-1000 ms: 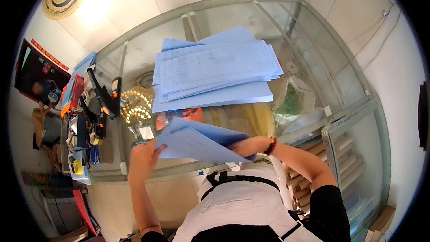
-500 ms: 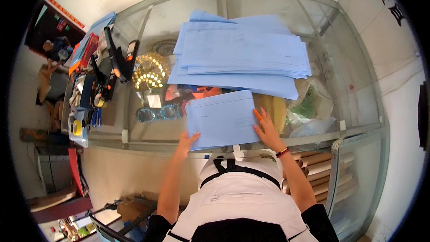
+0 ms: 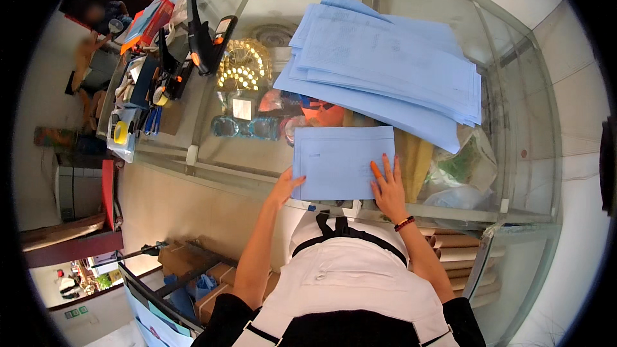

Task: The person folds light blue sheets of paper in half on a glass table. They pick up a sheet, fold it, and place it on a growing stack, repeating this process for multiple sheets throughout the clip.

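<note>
A small stack of blue paper sheets (image 3: 344, 162), with thin printed lines on top, lies on the glass counter in front of me. My left hand (image 3: 283, 187) is at its lower left edge, thumb over the border and the other fingers partly hidden. On the right side of the stack my right hand (image 3: 389, 187) rests flat with fingers spread. An orange cover (image 3: 376, 170) is on one of its fingers, and a dark red bracelet (image 3: 404, 223) circles the wrist. Beyond lies a larger, uneven pile of blue sheets (image 3: 392, 58).
Black-and-orange tools (image 3: 200, 45) and a yellow tape roll (image 3: 120, 132) crowd the counter's left end. Under the glass show gold beaded bangles (image 3: 244, 67) and blue goggles (image 3: 244, 128). Cardboard tubes (image 3: 456, 255) lie below at right. Another person (image 3: 106, 19) is far left.
My view has turned, so the counter appears shifted and tilted. The small stack's edges look more even than before. Both hands remain at its sides.
</note>
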A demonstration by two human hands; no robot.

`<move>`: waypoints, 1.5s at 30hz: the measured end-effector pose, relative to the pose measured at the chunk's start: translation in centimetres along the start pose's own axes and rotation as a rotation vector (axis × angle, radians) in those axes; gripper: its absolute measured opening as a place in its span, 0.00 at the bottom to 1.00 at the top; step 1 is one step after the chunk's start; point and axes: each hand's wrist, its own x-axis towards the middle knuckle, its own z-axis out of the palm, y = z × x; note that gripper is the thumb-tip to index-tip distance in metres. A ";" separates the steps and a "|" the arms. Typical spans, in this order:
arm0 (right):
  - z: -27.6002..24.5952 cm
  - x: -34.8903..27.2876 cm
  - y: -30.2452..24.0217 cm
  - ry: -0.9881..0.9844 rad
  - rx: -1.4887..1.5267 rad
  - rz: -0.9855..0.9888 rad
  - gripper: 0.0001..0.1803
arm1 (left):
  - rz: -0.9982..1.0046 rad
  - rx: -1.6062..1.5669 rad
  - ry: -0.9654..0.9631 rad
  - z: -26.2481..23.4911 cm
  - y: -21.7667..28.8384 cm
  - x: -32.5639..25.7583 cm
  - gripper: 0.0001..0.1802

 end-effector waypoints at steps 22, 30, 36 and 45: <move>-0.1 0.6 -0.8 -0.028 -0.078 -0.019 0.27 | 0.338 0.320 0.250 1.5 -1.9 1.8 0.19; -0.9 0.6 -0.3 -0.099 -0.076 -0.042 0.27 | 0.520 0.384 0.335 2.6 -1.1 0.8 0.17; -1.1 -0.1 0.0 -0.142 -0.080 -0.091 0.27 | 0.364 0.321 0.309 1.1 -2.3 1.4 0.17; -0.2 -0.8 0.0 -0.109 -0.057 -0.087 0.27 | 0.555 0.444 0.400 2.9 -1.9 -0.2 0.13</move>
